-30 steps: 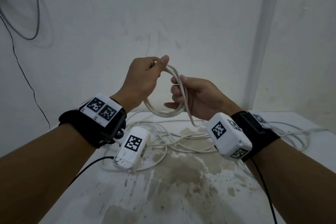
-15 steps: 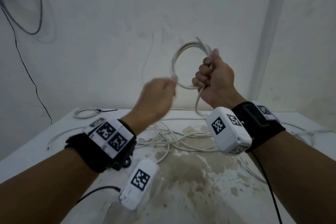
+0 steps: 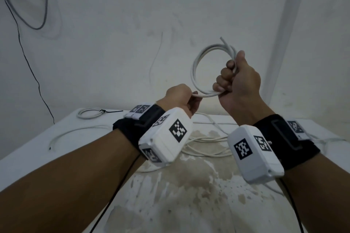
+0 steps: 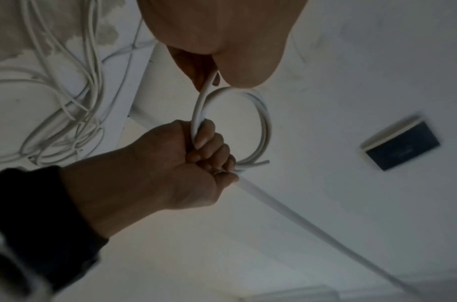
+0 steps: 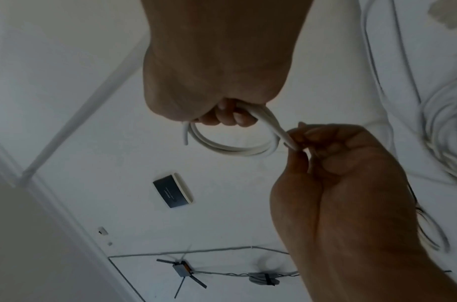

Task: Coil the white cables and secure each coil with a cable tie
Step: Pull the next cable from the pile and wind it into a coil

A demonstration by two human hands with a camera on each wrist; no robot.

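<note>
While both hands are raised above the table (image 3: 28, 149), I note my right hand (image 3: 238, 83) fisted around one side of a white cable coil (image 3: 197, 66), fingers and thumb curled tight over the bundled strands. The coil stands roughly upright in the air, several turns thick, with a cut end sticking up past the thumb. My left hand (image 3: 181, 98) sits just beside and below the right, pinching the free run of the same cable between thumb and fingers where it leaves the bottom of the coil. The left wrist view confirms this: strand taut between the two hands, loop hanging off the right fist.

On the table behind the wrists lies a loose tangle of white cables (image 3: 204, 147), uncoiled. At the far left corner rests a finished coil (image 3: 90, 113) bound by a black cable tie (image 3: 111, 112), tail pointing right. Nearer lies a single loose cable (image 3: 75, 132), curved. Table surface shows a brown stain (image 3: 189, 191) in the middle.
</note>
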